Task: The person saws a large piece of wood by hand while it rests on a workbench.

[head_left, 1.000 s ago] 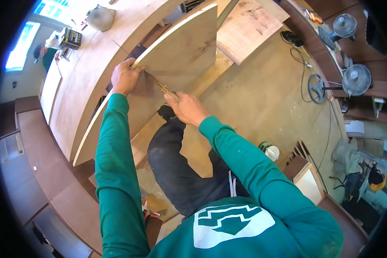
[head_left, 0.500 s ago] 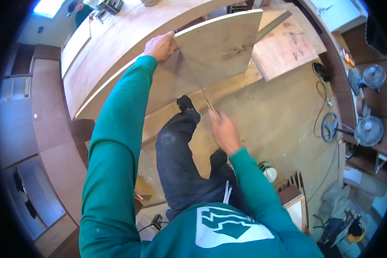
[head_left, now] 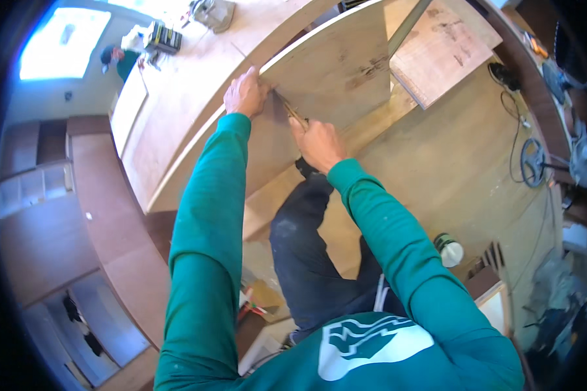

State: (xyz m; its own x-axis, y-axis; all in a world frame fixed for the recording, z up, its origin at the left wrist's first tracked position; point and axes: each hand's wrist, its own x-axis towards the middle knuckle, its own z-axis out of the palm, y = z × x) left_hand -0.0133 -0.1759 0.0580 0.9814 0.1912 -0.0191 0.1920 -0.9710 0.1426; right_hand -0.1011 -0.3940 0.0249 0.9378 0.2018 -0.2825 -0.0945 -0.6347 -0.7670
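Observation:
A large curved plywood panel stands on edge in front of me. My left hand grips its upper edge, fingers bent over the rim. Just right of it, my right hand is closed on a slim, tan-handled tool. The tool's thin dark end points up and left toward the panel's face beside my left fingers. Whether that end touches the wood I cannot tell, and its exact kind does not show.
A broad wooden worktop lies beyond the panel, with a box on it and another person behind. Flat boards rest at the right. A can, a cable and fans are also on the right.
My right hand has moved up and left with the tool, close to my left hand. My left hand keeps its hold on the panel. The view has shifted.

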